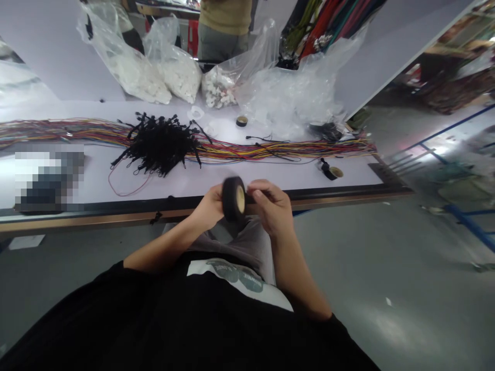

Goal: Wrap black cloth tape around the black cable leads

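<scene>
A roll of black tape (231, 199) with a pale core is upright over the table's front edge, slightly blurred. My left hand (211, 207) is closed on its left side, the fingers partly hidden behind it. Just right of the roll, my right hand (275, 208) is closed in a pinch, thumb against fingers. What sits in that pinch, if anything, is too small to make out. Beyond my hands, a long bundle of coloured wires (232, 151) runs along the table, with a heap of short black cables (160, 144) lying over it.
Clear plastic bags of white parts (180, 74) line the back of the white table (193, 180). A smaller tape roll (242, 121) lies behind the wires; another black roll (330, 170) is at right. A person (225, 26) stands across the table.
</scene>
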`<state>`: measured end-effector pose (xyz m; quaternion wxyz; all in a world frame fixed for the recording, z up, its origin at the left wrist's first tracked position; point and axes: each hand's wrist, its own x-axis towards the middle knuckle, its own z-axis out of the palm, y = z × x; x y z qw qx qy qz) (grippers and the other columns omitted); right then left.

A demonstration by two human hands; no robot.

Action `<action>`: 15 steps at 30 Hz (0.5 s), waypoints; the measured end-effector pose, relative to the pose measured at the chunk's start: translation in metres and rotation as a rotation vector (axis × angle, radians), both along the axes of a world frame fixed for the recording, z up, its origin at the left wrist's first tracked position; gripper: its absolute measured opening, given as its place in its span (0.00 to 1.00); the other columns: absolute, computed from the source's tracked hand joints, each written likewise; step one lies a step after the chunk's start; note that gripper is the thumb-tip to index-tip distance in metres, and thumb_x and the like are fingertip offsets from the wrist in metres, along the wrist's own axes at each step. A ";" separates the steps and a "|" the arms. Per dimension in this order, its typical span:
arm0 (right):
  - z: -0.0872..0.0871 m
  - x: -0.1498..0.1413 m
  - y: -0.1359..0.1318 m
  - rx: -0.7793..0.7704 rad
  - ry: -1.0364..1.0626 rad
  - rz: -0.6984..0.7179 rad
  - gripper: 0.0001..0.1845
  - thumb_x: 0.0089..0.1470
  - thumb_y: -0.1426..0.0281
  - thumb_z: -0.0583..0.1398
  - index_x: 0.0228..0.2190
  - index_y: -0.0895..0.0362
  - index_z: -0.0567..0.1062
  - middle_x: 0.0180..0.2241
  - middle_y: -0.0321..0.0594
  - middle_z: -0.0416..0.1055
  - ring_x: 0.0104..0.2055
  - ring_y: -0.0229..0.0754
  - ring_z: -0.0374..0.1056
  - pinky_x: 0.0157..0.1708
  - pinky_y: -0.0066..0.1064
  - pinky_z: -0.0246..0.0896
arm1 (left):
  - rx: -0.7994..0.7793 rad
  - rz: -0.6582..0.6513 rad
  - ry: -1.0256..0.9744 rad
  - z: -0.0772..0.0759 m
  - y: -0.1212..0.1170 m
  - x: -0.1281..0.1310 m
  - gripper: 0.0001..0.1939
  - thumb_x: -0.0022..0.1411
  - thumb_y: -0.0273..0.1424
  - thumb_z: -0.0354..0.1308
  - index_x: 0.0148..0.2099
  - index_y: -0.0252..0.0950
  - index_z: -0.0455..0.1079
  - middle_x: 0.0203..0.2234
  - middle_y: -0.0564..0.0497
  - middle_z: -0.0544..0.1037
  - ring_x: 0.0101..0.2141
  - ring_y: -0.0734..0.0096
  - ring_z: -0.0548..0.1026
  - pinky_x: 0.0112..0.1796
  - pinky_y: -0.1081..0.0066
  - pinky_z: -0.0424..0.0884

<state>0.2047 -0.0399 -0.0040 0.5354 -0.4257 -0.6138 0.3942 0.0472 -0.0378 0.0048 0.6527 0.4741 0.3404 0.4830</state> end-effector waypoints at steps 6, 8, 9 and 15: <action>0.013 -0.010 -0.006 -0.003 -0.309 -0.337 0.09 0.45 0.62 0.63 0.21 0.54 0.74 0.22 0.32 0.73 0.27 0.37 0.67 0.32 0.30 0.61 | 0.285 0.030 0.366 -0.004 0.001 -0.007 0.06 0.48 0.28 0.55 0.32 0.35 0.68 0.25 0.55 0.70 0.28 0.76 0.69 0.32 0.74 0.65; 0.018 -0.014 -0.009 0.005 -0.333 -0.368 0.10 0.44 0.61 0.63 0.20 0.54 0.74 0.21 0.32 0.72 0.26 0.37 0.65 0.31 0.30 0.60 | 0.325 0.164 0.500 -0.008 0.002 -0.004 0.10 0.48 0.28 0.57 0.36 0.36 0.66 0.26 0.56 0.69 0.28 0.76 0.68 0.32 0.75 0.65; 0.020 -0.015 -0.011 0.001 -0.322 -0.378 0.10 0.44 0.61 0.63 0.20 0.54 0.74 0.20 0.31 0.72 0.25 0.36 0.65 0.30 0.29 0.60 | 0.362 0.221 0.560 -0.010 0.002 -0.003 0.09 0.49 0.28 0.58 0.36 0.37 0.65 0.25 0.57 0.69 0.28 0.77 0.68 0.31 0.75 0.65; 0.014 -0.024 -0.011 -0.171 -0.048 -0.254 0.10 0.45 0.61 0.62 0.24 0.56 0.73 0.16 0.28 0.65 0.17 0.32 0.58 0.20 0.26 0.55 | 0.644 0.324 0.612 -0.012 0.003 -0.003 0.05 0.56 0.26 0.53 0.28 0.37 0.67 0.25 0.54 0.74 0.29 0.75 0.71 0.32 0.75 0.66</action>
